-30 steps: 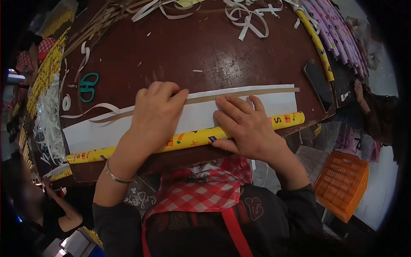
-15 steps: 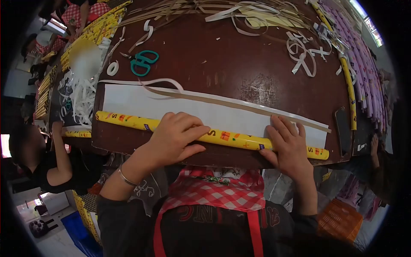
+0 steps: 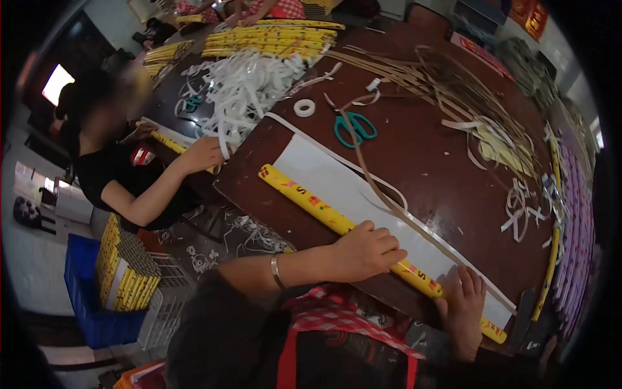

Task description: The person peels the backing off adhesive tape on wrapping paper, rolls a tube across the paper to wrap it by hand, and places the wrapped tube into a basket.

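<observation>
A roll of yellow printed wrapping paper (image 3: 311, 201) lies slantwise on the table, its white underside (image 3: 324, 166) spread out flat beyond it. My left hand (image 3: 370, 251) is closed over the middle of the roll, fingers curled. Near the roll's lower right end, my right hand (image 3: 464, 308) grips it with the thumb on the near side and fingers over the far side, reaching onto the white sheet. Along the sheet's far edge runs a strip of brown and white tape (image 3: 414, 227), with one loose end curling up.
Teal-handled scissors (image 3: 354, 128) and a white tape roll (image 3: 304, 107) lie beyond the sheet. Brown strips (image 3: 447, 81) cover the far table (image 3: 414, 149). A co-worker (image 3: 123, 162) works at the left, by a heap of white strips (image 3: 249, 87). Purple rolls (image 3: 573, 214) stand right.
The view has swung toward the left, so the table now appears tilted and more of the co-worker shows. Both my hands stay on the yellow roll.
</observation>
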The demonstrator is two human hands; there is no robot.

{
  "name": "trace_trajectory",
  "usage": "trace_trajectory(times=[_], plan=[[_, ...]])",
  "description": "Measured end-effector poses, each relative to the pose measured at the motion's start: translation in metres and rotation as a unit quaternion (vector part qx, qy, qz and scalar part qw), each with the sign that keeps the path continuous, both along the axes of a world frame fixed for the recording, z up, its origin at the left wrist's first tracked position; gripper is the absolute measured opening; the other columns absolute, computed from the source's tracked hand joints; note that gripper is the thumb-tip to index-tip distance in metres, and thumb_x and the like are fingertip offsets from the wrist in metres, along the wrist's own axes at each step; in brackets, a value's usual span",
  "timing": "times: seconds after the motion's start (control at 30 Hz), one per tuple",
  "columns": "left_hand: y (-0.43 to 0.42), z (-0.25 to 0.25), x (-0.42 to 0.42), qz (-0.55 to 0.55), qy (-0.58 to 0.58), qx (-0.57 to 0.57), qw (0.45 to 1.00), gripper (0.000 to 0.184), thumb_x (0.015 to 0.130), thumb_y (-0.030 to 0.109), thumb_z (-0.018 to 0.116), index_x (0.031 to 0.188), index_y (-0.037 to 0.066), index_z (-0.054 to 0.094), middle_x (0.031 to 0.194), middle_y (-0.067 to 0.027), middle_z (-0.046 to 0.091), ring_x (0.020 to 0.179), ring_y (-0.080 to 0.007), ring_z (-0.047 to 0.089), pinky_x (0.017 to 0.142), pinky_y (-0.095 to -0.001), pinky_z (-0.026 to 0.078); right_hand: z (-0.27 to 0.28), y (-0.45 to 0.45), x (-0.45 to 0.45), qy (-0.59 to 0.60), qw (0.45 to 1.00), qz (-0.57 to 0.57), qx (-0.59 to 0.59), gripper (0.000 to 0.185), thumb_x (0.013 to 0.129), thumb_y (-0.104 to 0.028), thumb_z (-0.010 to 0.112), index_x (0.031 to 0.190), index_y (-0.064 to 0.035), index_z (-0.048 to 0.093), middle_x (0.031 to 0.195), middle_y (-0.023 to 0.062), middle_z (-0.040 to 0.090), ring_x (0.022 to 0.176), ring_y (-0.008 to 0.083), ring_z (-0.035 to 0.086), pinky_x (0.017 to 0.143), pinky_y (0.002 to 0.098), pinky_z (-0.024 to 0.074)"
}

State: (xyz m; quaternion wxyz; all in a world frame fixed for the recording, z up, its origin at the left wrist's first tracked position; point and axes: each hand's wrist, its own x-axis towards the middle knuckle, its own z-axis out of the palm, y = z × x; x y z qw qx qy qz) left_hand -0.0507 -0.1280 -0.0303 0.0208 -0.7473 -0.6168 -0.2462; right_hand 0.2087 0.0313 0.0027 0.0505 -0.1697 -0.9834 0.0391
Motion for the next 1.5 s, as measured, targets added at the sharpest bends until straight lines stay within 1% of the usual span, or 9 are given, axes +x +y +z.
trace_trajectory(times=[0.1,0.2,0.5,0.9,1.03,1.17,1.27,1.3,1.5], plan=[[0.005,-0.001,0.006,0.020,0.023,0.044,0.999,0.019,0.075,0.021,0.065,0.091,0.013,0.057,0.082,0.0001,0.057,0.082,-0.0172,0.058,0.066,-0.0332,0.040,0.000,-0.012,-0.038,0.034,0.999,0.038,-0.016,0.050,0.082,-0.032,0.067,0.119,-0.0003,0.054,0.133,0.0219,0.048,0.120,0.0432,0.045,0.100,0.0558,0.0368],[0.008,-0.007,0.010,0.028,0.009,0.068,0.997,0.014,0.076,0.019,0.062,0.087,0.013,0.056,0.082,-0.0004,0.057,0.081,-0.0178,0.059,0.065,-0.0334,0.041,-0.011,-0.021,-0.056,0.053,0.998,0.015,-0.008,0.046,0.085,-0.029,0.064,0.119,0.0004,0.054,0.135,0.0224,0.047,0.123,0.0445,0.044,0.102,0.0554,0.0361],[0.010,-0.010,0.009,0.018,-0.005,0.054,0.998,0.023,0.076,0.024,0.068,0.092,0.013,0.056,0.086,-0.0005,0.055,0.085,-0.0176,0.057,0.069,-0.0327,0.039,-0.012,-0.020,-0.062,0.036,0.996,0.059,-0.052,0.044,0.089,-0.027,0.060,0.122,0.0011,0.053,0.135,0.0234,0.047,0.124,0.0454,0.043,0.104,0.0528,0.0364],[0.010,-0.011,0.012,0.038,-0.026,0.024,0.999,0.030,0.069,0.026,0.077,0.090,0.014,0.060,0.093,-0.0035,0.057,0.092,-0.0224,0.057,0.076,-0.0383,0.042,-0.017,-0.018,-0.060,0.035,0.996,0.060,-0.050,0.044,0.085,-0.026,0.064,0.120,0.0005,0.055,0.135,0.0236,0.048,0.125,0.0442,0.043,0.104,0.0532,0.0359],[-0.003,0.029,-0.002,0.026,-0.013,-0.011,1.000,0.034,0.073,0.025,0.076,0.103,0.015,0.062,0.098,-0.0013,0.056,0.098,-0.0204,0.056,0.082,-0.0368,0.040,-0.013,-0.018,-0.063,0.046,0.996,0.063,-0.046,0.043,0.085,-0.026,0.064,0.119,-0.0001,0.056,0.133,0.0232,0.049,0.124,0.0435,0.044,0.104,0.0530,0.0356],[-0.046,0.113,-0.026,-0.009,-0.171,0.255,0.952,0.028,0.077,0.027,0.078,0.099,0.014,0.068,0.098,0.0009,0.063,0.089,-0.0205,0.061,0.078,-0.0423,0.040,-0.012,-0.020,-0.066,0.051,0.996,0.069,-0.033,0.041,0.084,-0.027,0.065,0.115,-0.0009,0.057,0.131,0.0219,0.051,0.121,0.0414,0.046,0.102,0.0527,0.0354],[-0.099,0.181,-0.007,-0.062,-0.261,0.361,0.893,0.010,0.081,0.020,0.077,0.081,0.016,0.068,0.088,0.0031,0.064,0.078,-0.0170,0.061,0.071,-0.0384,0.040,-0.018,-0.018,-0.065,0.057,0.996,0.065,-0.026,0.040,0.084,-0.027,0.065,0.114,-0.0015,0.057,0.131,0.0208,0.052,0.120,0.0397,0.046,0.101,0.0524,0.0355],[-0.109,0.192,0.006,-0.068,-0.308,0.391,0.865,0.015,0.081,0.017,0.076,0.071,0.017,0.065,0.082,0.0045,0.062,0.074,-0.0148,0.059,0.070,-0.0366,0.040,-0.020,-0.018,-0.063,0.060,0.996,0.058,-0.020,0.039,0.084,-0.026,0.065,0.113,-0.0018,0.058,0.131,0.0203,0.052,0.120,0.0390,0.047,0.101,0.0522,0.0356],[-0.092,0.191,0.013,-0.073,-0.287,0.467,0.833,0.017,0.081,0.017,0.076,0.070,0.017,0.063,0.080,0.0046,0.061,0.072,-0.0143,0.058,0.069,-0.0363,0.039,-0.019,-0.020,-0.063,0.048,0.998,0.042,-0.015,0.040,0.082,-0.025,0.066,0.114,-0.0028,0.059,0.132,0.0195,0.052,0.119,0.0385,0.047,0.100,0.0513,0.0355]])
